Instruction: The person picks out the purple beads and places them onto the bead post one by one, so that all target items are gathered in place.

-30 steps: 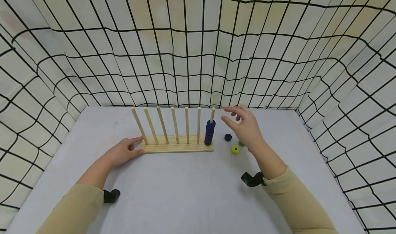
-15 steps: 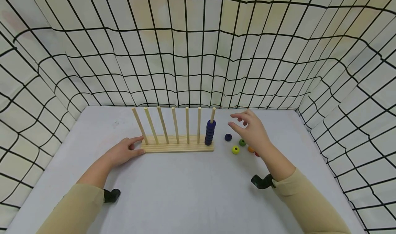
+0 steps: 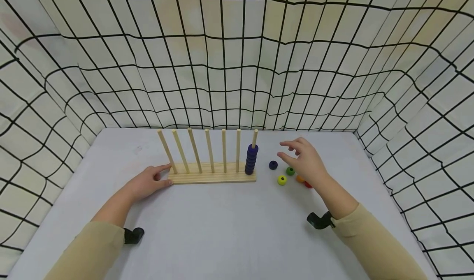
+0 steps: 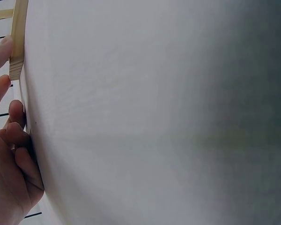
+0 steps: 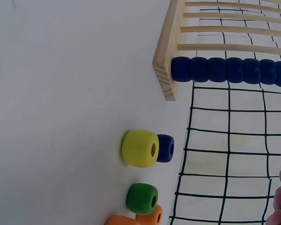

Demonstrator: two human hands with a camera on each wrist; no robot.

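Note:
A wooden peg stand (image 3: 212, 177) has a row of several upright pegs on a long flat base. Dark blue beads (image 3: 250, 160) are stacked on its rightmost peg, leaving the peg's tip bare. My left hand (image 3: 146, 185) holds the base's left end between thumb and forefinger, its other fingers curled in the left wrist view. My right hand (image 3: 307, 160) is raised to the right of the stand, thumb and fingers apart with nothing between them. Near it lie a loose blue bead (image 3: 273, 165), a yellow bead (image 3: 282, 180) and a green bead (image 3: 290, 171).
An orange bead (image 3: 300, 178) and a red bead (image 3: 308, 184) lie partly hidden behind the right wrist. The white table (image 3: 222, 230) is enclosed at the back and sides by a black net (image 3: 242, 66) before pale walls. Dark wrist-camera mounts (image 3: 319, 221) stick out from both sleeves.
My right hand has drawn back to the right and slightly down, away from the blue-beaded peg, uncovering the green, orange and red beads. The left hand and the stand have stayed put.

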